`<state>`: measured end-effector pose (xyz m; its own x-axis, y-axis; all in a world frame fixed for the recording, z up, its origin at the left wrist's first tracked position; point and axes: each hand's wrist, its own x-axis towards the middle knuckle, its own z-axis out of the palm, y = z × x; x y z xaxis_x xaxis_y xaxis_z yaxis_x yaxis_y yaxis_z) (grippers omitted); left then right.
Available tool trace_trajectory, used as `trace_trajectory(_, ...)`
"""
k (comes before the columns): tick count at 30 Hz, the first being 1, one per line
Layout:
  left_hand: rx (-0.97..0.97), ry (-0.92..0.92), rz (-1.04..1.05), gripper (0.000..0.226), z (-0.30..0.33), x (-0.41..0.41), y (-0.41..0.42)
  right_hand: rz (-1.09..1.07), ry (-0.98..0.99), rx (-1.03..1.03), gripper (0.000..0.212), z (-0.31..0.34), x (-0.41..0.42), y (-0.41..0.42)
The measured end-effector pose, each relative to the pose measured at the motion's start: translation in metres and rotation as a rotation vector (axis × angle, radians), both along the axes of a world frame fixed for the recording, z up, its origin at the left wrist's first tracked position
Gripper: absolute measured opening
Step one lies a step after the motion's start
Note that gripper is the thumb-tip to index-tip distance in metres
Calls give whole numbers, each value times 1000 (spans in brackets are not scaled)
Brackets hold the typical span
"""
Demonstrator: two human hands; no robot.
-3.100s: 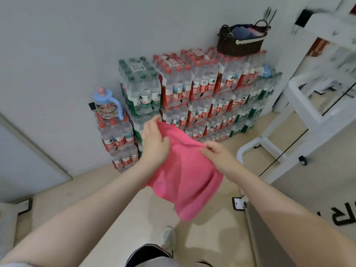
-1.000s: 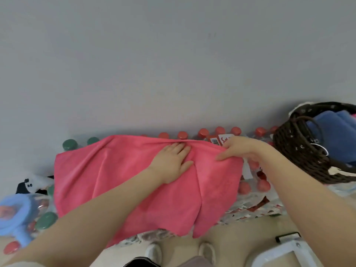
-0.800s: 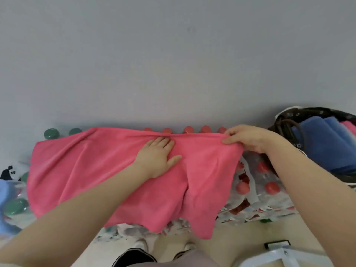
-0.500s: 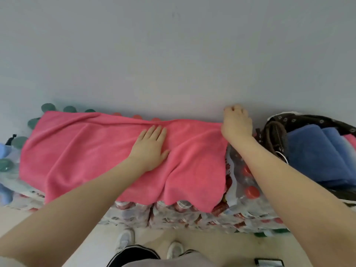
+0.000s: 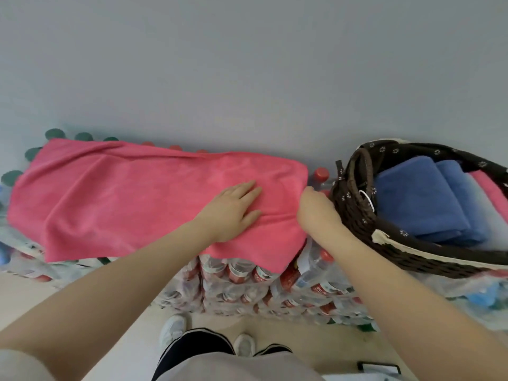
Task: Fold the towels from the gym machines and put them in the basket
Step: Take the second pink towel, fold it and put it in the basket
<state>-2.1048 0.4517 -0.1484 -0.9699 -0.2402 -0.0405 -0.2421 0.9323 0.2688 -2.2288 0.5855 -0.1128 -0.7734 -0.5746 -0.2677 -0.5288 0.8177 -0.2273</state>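
Pink towel (image 5: 132, 199) long axis L–R on water-bottle packs (image 5: 247, 279). My left hand (image 5: 233, 209) flat, pressing it; right hand (image 5: 316, 213) pinching right edge, nearer basket (image 5: 354, 215).

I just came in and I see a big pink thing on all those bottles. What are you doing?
A person is folding a pink towel spread out on top of stacked packs of water bottles. The left hand lies flat on the towel, pressing it down, while the right hand pinches the towel's right edge. Beside it on the right sits a dark wicker basket, which already holds folded blue towels and a pink one.
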Motion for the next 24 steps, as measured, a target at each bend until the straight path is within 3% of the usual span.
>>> trace_trajectory(3, 26, 25, 15, 91, 4, 2, -3, 48, 202, 265, 50, -5, 6, 3)
trace_trajectory(5, 43, 49, 28, 88, 6, 6, -7, 94, 334, 237, 51, -8, 14, 0)
trace_trajectory(7, 57, 74, 59, 81, 9, 14, -13, 177, 461, 67, 51, 0, 22, -13)
trace_trajectory(9, 51, 100, 102, 69, 11, 25, -24, 349, 374, -100, 50, 12, 33, -37)
trace_trajectory(11, 59, 106, 188, 62, 12, 42, -39, 533, 167, -250, 44, 19, 48, -69)
trace_trajectory(14, 36, 126, 356, 66, 16, 78, -65, 701, -33, -347, 32, 18, 73, -119)
trace_trajectory(17, -16, 164, 589, 63, 17, 123, -93, 819, -82, -353, 27, 12, 100, -171)
trace_trajectory(19, -55, 156, 758, 44, 17, 153, -112, 875, -106, -380, 27, 11, 119, -207)
trace_trajectory(24, -110, -96, 1047, 43, 20, 212, -164, 1007, -130, -373, 31, 13, 167, -296)
